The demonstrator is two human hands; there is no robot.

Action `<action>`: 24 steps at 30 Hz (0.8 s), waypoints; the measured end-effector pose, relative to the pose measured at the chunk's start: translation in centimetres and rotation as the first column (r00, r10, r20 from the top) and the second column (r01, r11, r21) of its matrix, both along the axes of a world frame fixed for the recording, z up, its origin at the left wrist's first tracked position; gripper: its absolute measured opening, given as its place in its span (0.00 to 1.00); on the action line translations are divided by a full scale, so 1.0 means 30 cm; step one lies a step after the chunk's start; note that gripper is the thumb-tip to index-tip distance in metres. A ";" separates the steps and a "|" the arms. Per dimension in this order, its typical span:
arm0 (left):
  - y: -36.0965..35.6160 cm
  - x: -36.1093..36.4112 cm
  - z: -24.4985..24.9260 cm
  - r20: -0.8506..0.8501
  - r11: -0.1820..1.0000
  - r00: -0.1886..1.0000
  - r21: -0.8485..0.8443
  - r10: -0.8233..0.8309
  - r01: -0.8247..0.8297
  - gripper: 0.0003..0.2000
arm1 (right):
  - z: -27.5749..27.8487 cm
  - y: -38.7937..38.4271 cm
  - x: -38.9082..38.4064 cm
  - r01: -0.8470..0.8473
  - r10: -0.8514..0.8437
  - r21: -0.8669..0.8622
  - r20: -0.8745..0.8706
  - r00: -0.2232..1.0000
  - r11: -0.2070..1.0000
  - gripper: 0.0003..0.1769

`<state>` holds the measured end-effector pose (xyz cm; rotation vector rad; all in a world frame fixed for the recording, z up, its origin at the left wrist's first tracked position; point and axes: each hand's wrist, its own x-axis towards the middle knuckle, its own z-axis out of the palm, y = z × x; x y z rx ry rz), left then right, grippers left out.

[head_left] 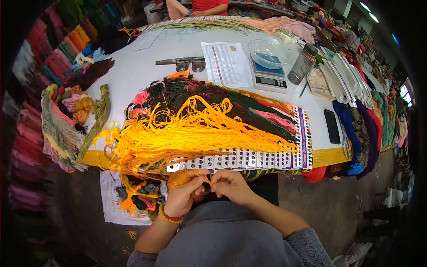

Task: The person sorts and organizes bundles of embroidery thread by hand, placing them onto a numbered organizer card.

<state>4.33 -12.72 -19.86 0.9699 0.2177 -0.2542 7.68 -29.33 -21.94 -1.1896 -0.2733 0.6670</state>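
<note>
Left hand point(183, 196) gripped orange yarn bundle point(181, 177); right hand point(232, 186) fingers pinched one strand point(207, 180). Judgement: best kept taut and drawn slowly.

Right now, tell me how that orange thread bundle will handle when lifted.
The orange thread bundle is probably floppy: its strands bend over the left hand. Likely light, since the right hand pinches it with fingertips.

A grey top point(222, 236) with knitted grey sleeves point(307, 244) is worn; a yellow-and-red bead bracelet point(170, 218) is seen below the left hand point(184, 196).
</note>
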 end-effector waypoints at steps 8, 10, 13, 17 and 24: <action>-0.005 -0.001 0.003 -0.002 1.000 1.000 0.009 0.012 -0.012 0.11 | 0.004 0.007 0.004 0.010 -0.011 -0.069 -0.024 1.000 0.998 0.04; -0.005 -0.001 0.002 -0.001 0.999 1.000 0.038 0.003 -0.003 0.12 | 0.004 0.011 0.000 0.012 -0.012 -0.102 0.000 1.000 0.995 0.05; -0.007 -0.001 0.002 0.053 0.995 0.999 0.095 -0.013 0.008 0.13 | 0.000 0.013 0.000 0.039 -0.036 -0.088 0.028 0.999 0.995 0.06; -0.006 -0.003 -0.012 0.083 0.993 0.996 0.113 -0.034 0.025 0.14 | -0.008 0.008 0.002 0.060 -0.063 -0.060 -0.040 0.997 0.996 0.03; -0.012 -0.002 -0.004 0.044 0.998 0.999 0.064 -0.013 0.010 0.16 | -0.011 0.014 0.006 0.108 -0.102 0.043 -0.122 0.987 0.993 0.01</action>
